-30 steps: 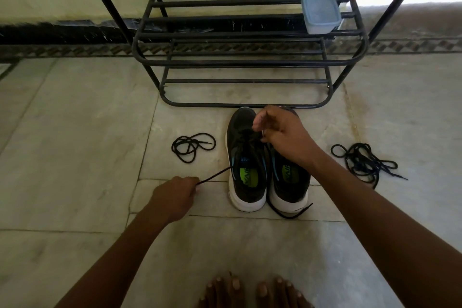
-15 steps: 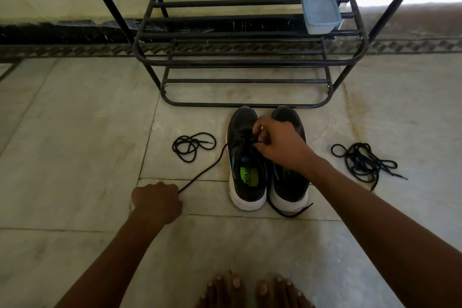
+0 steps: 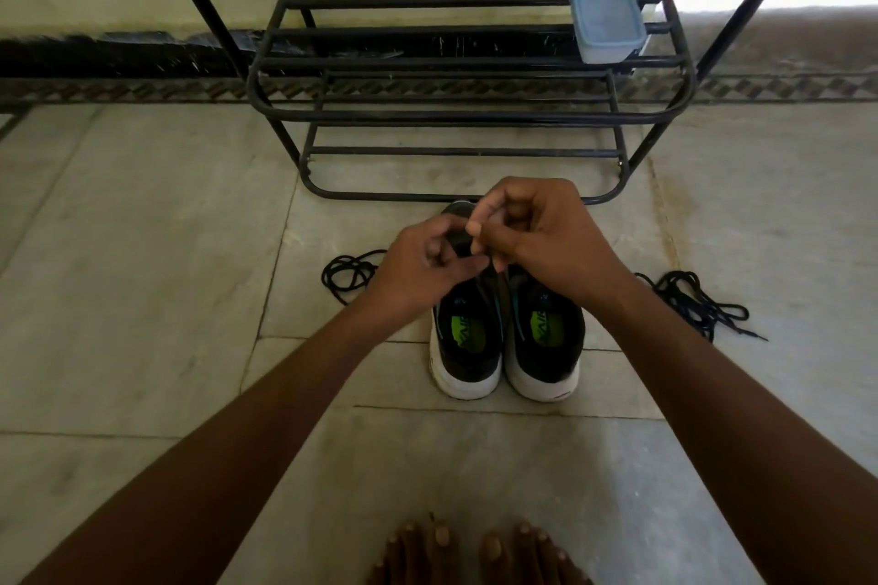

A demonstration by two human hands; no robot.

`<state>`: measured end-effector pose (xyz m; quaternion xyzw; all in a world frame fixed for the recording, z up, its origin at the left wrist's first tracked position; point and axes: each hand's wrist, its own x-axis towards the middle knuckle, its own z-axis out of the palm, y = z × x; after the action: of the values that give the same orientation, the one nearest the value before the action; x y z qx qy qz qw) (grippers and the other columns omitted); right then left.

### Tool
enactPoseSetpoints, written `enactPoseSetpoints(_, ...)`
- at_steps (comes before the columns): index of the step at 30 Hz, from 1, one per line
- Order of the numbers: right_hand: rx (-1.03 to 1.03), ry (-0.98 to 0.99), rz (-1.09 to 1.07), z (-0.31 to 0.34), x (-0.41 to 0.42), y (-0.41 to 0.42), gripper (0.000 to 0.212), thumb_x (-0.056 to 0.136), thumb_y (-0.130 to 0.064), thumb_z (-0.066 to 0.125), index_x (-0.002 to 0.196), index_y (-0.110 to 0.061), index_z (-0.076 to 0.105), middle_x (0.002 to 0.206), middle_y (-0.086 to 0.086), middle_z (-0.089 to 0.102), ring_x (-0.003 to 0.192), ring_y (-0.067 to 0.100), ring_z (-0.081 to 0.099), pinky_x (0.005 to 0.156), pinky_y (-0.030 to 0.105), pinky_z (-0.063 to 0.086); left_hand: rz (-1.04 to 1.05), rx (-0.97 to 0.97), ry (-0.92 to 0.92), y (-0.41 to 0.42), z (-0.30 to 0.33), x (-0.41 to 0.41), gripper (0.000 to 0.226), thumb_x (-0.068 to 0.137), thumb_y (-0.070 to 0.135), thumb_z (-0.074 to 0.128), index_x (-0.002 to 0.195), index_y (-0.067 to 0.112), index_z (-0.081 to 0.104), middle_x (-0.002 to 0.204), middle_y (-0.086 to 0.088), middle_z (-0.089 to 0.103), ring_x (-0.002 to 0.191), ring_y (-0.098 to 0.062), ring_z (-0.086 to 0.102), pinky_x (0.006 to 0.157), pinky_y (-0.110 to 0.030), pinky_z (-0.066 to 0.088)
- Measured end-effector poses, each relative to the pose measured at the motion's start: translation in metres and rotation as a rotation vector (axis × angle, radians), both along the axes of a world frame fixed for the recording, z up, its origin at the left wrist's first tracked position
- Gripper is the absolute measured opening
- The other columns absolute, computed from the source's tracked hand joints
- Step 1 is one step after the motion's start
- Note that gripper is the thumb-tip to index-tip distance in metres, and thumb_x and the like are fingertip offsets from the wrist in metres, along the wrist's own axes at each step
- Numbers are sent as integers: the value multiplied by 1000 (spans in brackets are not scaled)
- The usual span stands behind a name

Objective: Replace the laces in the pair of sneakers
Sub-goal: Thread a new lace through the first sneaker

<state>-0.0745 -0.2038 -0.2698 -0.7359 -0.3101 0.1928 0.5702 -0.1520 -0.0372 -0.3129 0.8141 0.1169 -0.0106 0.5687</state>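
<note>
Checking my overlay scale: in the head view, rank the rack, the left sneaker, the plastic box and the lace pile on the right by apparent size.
1. rack
2. left sneaker
3. lace pile and plastic box: look alike; the box stands farther off, so unranked.

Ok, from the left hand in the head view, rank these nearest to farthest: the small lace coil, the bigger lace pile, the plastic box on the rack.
From the left hand:
1. Small lace coil, on the floor just to its left, nearly touching.
2. Bigger lace pile, on the floor to the right, past both sneakers.
3. Plastic box, up on the rack's right end, farthest.
</note>
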Motion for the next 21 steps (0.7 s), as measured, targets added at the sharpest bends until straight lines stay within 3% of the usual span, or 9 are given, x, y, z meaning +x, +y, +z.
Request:
enactPoseSetpoints(1, -10, 0, -9, -1, 1, -1, 5, 95, -6, 68, 95, -2, 70, 75, 7, 74, 57, 20, 68, 58, 24, 54, 20, -19, -22, 0, 4, 4, 17, 89, 14, 77, 106, 15, 74, 75, -6, 73, 69, -16, 67, 68, -40, 57)
enactPoseSetpoints(2, -49, 6, -16, -3, 3, -4, 5, 95, -7, 68, 96, -3, 70, 76, 6, 75, 58, 20, 68, 59, 23, 54, 62, -41, -29, 1, 6, 8, 6, 91, 12, 73, 97, 13, 76, 70, 1, 72, 66, -10, 66, 64, -30, 55)
enactPoseSetpoints(4, -192, 24, -7, -8, 6, -7, 5, 95, -9, 67, 97, -7, 72, 77, 3, 75, 62, 16, 71, 62, 22, 55, 196, -116, 28, 5, 8, 13, 12, 97, 13, 65, 90, 13, 74, 60, 10, 63, 54, -4, 55, 52, -19, 43)
enactPoseSetpoints(7, -421, -10, 54, -15, 11, -13, 13, 98, -13, 64, 88, -17, 71, 74, -2, 74, 60, 4, 68, 62, 17, 52, 357, -338, 142, 16, 7, 18, 24, 103, 25, 58, 96, 9, 74, 71, 0, 60, 61, -13, 53, 54, -26, 42)
enactPoseSetpoints(12, -635, 54, 122, -18, 13, -17, 19, 101, -19, 58, 87, -15, 70, 74, 1, 74, 59, 4, 68, 64, 19, 51, 365, -334, 154, 19, 6, 21, 19, 101, 25, 62, 110, 12, 73, 86, -5, 75, 74, -18, 67, 66, -29, 51)
enactPoseSetpoints(15, -585, 39, 69, -19, 11, -16, 26, 102, -28, 59, 80, -20, 70, 71, -2, 71, 60, 2, 66, 61, 15, 47, 304, -48, 208, 11, 4, 20, 32, 92, 23, 75, 120, 19, 61, 86, -7, 74, 73, -14, 69, 64, -26, 52)
enactPoseSetpoints(18, -481, -85, -39, -23, 9, -14, 27, 101, -31, 60, 82, -20, 75, 63, -4, 64, 56, 2, 58, 55, 9, 41, 138, 302, 312, -3, -5, 11, 39, 81, 28, 84, 108, 23, 57, 83, 0, 66, 71, -11, 64, 57, -22, 45)
enactPoseSetpoints(21, -401, -108, -112, -30, 7, -10, 26, 102, -31, 59, 85, -19, 74, 61, -6, 61, 55, 4, 58, 56, 13, 44, 114, 401, 297, -7, -18, 3, 25, 79, 19, 83, 93, 21, 63, 79, 3, 66, 72, -10, 65, 61, -22, 48)
